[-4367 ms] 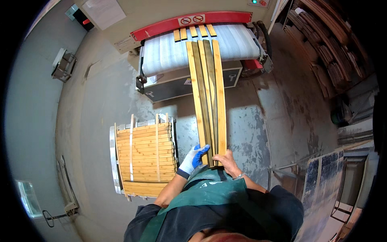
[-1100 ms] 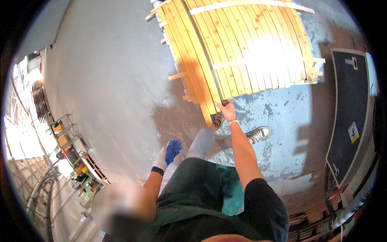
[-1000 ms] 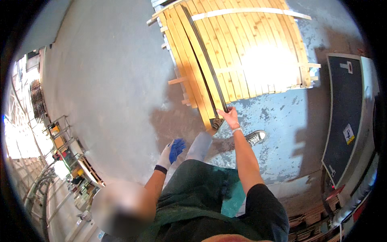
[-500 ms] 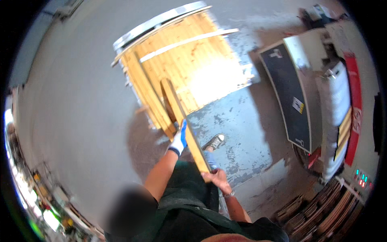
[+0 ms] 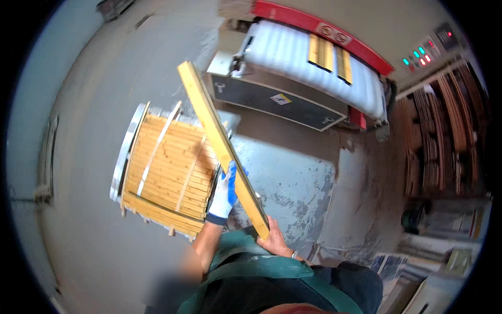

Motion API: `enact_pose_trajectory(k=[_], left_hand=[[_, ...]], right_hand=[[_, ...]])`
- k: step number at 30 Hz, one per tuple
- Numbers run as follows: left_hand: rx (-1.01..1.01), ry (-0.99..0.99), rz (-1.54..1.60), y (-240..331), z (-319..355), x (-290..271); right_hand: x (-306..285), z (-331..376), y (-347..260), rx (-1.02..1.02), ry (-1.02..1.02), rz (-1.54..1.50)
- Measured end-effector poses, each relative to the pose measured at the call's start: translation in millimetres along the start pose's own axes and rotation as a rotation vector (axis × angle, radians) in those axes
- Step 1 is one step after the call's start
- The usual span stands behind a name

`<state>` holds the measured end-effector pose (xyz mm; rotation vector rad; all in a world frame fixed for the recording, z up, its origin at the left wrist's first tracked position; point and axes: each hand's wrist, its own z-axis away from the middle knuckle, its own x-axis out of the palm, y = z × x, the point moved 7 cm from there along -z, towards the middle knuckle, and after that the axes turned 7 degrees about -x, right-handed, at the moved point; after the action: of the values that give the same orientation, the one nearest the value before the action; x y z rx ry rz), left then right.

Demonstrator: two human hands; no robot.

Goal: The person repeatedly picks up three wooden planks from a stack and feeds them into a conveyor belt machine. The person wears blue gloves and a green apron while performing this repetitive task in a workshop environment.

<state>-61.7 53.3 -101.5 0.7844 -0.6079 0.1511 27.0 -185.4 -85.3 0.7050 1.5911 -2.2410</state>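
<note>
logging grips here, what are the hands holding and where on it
Both hold one long wooden plank: right hand at its near end, gloved left hand slightly further up.

Pale wood plank (image 5: 219,144), scuffed matt concrete floor (image 5: 293,172)

Plank stack (image 5: 167,167) lies left; the roller machine (image 5: 314,68) stands ahead, shelving (image 5: 444,136) probably right.

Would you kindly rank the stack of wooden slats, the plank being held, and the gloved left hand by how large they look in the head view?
1. Stack of wooden slats, largest.
2. Plank held in both hands; it is nearer the camera, so its true size against the stack is unsure.
3. Left hand in its blue and white glove, smallest.
</note>
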Motion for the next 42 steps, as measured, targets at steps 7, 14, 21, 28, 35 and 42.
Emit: enact_pose_trajectory(k=[7,14,21,28,35,42], left_hand=[[0.293,-0.394,-0.633,23.2,-27.8,151.9],[-0.443,-0.577,-0.631,-62.3,6.9,144.5],[-0.587,-0.436,-0.313,-80.5,20.5,149.8],[-0.318,-0.159,-0.993,-21.1,10.1,175.4],[-0.276,-0.201,-0.533,-29.8,-14.6,177.9],[-0.609,-0.341,-0.099,-44.5,-44.8,164.1]], right_hand=[[-60.6,-13.2,0.7,-0.003,0.277,-0.428],[-97.5,-24.5,4.9,0.114,0.36,-1.235],[-133.6,-42.4,9.6,0.126,0.486,-1.119],[-181.6,-45.7,34.7,0.225,0.628,-0.695],[-182.3,-69.5,47.8,0.187,0.663,-0.985],[-213.9,-87.5,51.1,0.137,0.576,-1.242]])
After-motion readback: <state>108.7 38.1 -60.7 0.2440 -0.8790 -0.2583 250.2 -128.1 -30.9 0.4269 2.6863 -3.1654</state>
